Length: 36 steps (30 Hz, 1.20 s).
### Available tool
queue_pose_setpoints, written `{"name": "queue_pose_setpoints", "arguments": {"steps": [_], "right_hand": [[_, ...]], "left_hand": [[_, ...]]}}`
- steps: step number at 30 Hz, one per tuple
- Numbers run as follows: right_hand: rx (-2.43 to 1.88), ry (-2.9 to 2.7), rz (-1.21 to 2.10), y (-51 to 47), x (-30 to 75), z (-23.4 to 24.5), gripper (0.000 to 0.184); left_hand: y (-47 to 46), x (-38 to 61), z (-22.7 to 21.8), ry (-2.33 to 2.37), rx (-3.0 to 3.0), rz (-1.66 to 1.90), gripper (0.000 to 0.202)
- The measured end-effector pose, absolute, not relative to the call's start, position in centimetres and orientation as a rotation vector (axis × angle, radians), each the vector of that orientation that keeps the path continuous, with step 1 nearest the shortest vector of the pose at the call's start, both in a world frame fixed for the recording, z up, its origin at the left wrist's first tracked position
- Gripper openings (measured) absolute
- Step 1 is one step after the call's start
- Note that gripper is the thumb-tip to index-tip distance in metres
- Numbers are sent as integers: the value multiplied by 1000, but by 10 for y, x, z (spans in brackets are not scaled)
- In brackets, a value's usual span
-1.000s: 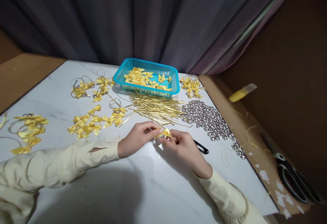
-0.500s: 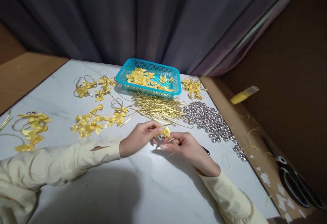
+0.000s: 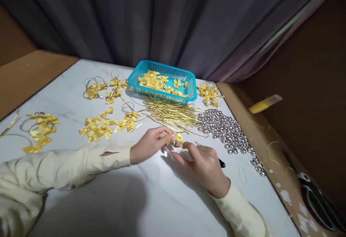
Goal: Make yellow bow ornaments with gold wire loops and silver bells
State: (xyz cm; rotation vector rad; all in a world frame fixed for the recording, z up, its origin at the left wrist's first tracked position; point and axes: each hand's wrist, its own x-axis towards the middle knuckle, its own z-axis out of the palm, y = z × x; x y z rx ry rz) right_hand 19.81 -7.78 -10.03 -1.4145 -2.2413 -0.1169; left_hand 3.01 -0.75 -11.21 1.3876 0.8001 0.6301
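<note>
My left hand [image 3: 151, 144] pinches a yellow ribbon bow [image 3: 178, 138] between thumb and fingers, above the middle of the white table. A shiny silver bead [image 3: 173, 142] sits against the bow. My right hand [image 3: 204, 165] is beside it, thumb and index finger closing in at the bow's lower right side. Whatever lies between those right fingertips is too small or hidden to name. Partly behind my right hand lies a thin tool with a black end [image 3: 222, 163]. Just beyond my hands is a heap of gold wire ties [image 3: 173, 113].
A blue plastic basket [image 3: 193, 100] holding yellow bows stands at the back. Silver beads [image 3: 227, 127] are heaped at the right. More bows [image 3: 97, 126], some with ties, lie leftward. Black-handled scissors [image 3: 316, 202] and a yellow tube [image 3: 263, 104] lie along the right side.
My right hand has turned over, its back now facing up more, with the fingers nearer the bow. My left hand keeps its hold. The whole view has shifted slightly.
</note>
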Motion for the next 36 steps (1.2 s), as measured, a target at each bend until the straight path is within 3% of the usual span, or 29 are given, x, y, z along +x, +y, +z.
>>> {"name": "queue_pose_setpoints", "arguments": {"steps": [4, 8, 11, 15, 23, 33, 36], "right_hand": [[-1378, -2369, -345, -75, 189, -103, 28], [-1418, -2403, -348, -73, 188, -103, 33], [-1502, -2317, -109, -75, 189, -104, 27], [-1612, -2047, 464, -77, 187, -104, 22], [-1592, -1479, 1305, -71, 186, -90, 35], [-1610, -1435, 1457, -64, 208, -91, 28], [-1639, -1559, 1349, -62, 214, -95, 39]], "left_hand": [[-9, 30, -116, 823, 1405, 610, 25], [-8, 29, -120, 788, 1385, 617, 24], [-7, 28, -121, 805, 1423, 647, 24], [-7, 27, -120, 800, 1471, 677, 24], [-5, 29, -118, 828, 1450, 756, 21], [-6, 28, -119, 845, 1439, 733, 22], [-6, 28, -117, 812, 1423, 694, 23]]}}
